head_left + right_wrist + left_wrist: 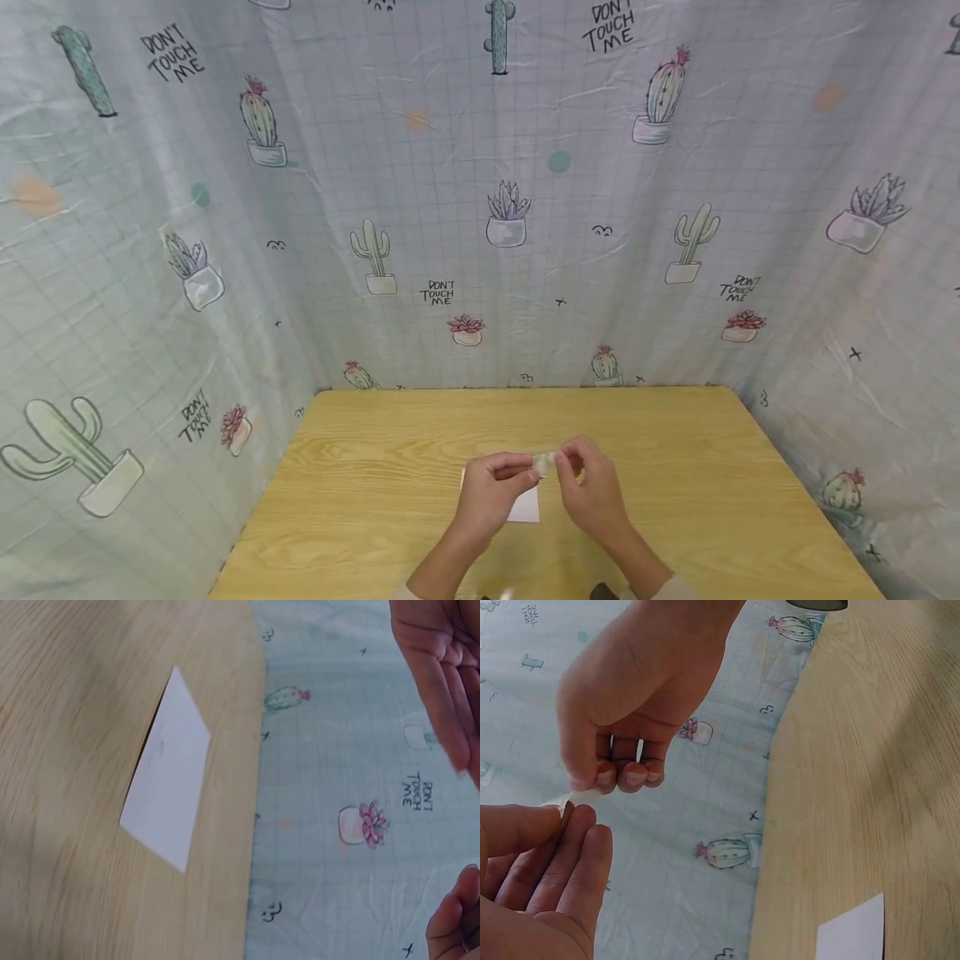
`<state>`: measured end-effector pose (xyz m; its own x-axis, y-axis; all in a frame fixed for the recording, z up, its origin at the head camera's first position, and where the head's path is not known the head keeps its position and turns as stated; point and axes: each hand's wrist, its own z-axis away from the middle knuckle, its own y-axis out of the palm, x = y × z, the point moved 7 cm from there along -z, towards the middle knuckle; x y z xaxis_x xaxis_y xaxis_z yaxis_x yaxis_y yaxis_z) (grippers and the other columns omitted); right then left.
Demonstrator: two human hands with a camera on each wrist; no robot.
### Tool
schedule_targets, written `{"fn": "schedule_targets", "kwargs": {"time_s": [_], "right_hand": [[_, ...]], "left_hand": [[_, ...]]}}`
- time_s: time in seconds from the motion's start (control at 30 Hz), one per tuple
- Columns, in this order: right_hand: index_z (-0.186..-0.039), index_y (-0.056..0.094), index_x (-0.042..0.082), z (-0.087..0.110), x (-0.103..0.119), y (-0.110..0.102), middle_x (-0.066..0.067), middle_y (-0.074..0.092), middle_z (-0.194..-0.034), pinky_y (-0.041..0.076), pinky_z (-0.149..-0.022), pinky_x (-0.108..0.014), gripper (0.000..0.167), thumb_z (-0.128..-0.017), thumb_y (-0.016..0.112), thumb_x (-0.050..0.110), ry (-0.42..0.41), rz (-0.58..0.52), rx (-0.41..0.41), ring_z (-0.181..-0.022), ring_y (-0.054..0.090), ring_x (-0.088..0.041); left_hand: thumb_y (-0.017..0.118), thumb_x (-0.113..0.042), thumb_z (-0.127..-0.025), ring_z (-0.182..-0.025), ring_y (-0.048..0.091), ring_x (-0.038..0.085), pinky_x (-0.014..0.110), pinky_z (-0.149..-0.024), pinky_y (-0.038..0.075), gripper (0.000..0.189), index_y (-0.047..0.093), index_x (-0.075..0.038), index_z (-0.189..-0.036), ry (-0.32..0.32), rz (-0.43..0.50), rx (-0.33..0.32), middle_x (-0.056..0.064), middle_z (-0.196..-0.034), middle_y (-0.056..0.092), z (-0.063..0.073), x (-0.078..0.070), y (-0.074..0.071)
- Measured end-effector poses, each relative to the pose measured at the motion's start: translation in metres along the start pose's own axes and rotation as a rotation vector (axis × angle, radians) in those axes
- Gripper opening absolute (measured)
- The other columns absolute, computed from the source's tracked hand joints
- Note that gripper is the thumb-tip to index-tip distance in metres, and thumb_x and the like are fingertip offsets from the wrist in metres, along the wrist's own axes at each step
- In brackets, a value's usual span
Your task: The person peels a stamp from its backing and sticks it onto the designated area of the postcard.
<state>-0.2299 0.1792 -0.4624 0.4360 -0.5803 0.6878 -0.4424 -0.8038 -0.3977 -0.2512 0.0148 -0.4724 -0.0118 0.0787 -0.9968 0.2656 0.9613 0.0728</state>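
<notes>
Both hands are raised close together over the table and hold a small, pale, partly see-through piece (pixel 542 463) between them. My left hand (pixel 487 492) pinches its left end between thumb and fingers. My right hand (pixel 592 492) pinches the right end with thumb and forefinger, its other fingers curled in. In the left wrist view, a whitish strip (pixel 585 795) spans the gap between the fingertips of both hands. Below and behind the hands lies a white sheet of paper (pixel 525 507), partly covered by the left hand in the head view.
The wooden table (pixel 375 467) stretches out under the hands. A curtain (pixel 450 150) with printed cacti hangs around its back and sides. Dark objects (pixel 602 592) show at the bottom edge near the right wrist.
</notes>
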Motion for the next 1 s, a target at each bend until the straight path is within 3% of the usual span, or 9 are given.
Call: {"fn": "schedule_targets", "kwargs": {"time_s": [0.17, 0.57, 0.77, 1.0], "right_hand": [[-0.084, 0.062, 0.011, 0.005, -0.022, -0.008, 0.007, 0.058, -0.073, 0.045, -0.054, -0.020, 0.021, -0.089, 0.072, -0.008, 0.078, 0.046, -0.003, -0.065, 0.047, 0.002], [-0.088, 0.073, 0.002, 0.003, -0.069, -0.043, 0.001, 0.064, -0.072, 0.045, -0.054, -0.019, 0.005, -0.093, 0.073, 0.002, 0.195, 0.168, -0.013, -0.062, 0.048, 0.001], [-0.092, 0.075, 0.000, 0.002, -0.082, -0.057, -0.003, 0.071, -0.077, 0.049, -0.058, -0.020, 0.006, -0.090, 0.078, 0.004, 0.197, 0.244, -0.039, -0.067, 0.054, 0.001], [-0.091, 0.077, 0.002, 0.000, -0.086, -0.069, -0.006, 0.076, -0.081, 0.053, -0.062, -0.020, 0.005, -0.087, 0.078, 0.000, 0.141, 0.317, -0.061, -0.069, 0.063, -0.004]], "left_hand": [[0.079, -0.005, -0.091, -0.096, 0.078, 0.017, 0.023, -0.085, 0.063, 0.023, 0.077, 0.006, -0.110, -0.016, 0.002, -0.006, 0.020, -0.107, 0.079, 0.002, 0.003, -0.002], [0.079, -0.007, -0.091, -0.096, 0.078, 0.017, 0.022, -0.085, 0.062, 0.024, 0.077, 0.006, -0.111, 0.011, 0.028, -0.007, 0.021, -0.109, 0.079, -0.006, 0.000, -0.004], [0.079, -0.009, -0.091, -0.097, 0.078, 0.017, 0.021, -0.085, 0.062, 0.025, 0.077, 0.005, -0.111, 0.023, 0.017, 0.000, 0.021, -0.110, 0.078, -0.008, 0.001, -0.007], [0.078, -0.005, -0.091, -0.097, 0.078, 0.018, 0.023, -0.086, 0.063, 0.023, 0.076, 0.007, -0.111, 0.017, 0.034, -0.001, 0.021, -0.110, 0.078, -0.009, 0.002, -0.011]]}}
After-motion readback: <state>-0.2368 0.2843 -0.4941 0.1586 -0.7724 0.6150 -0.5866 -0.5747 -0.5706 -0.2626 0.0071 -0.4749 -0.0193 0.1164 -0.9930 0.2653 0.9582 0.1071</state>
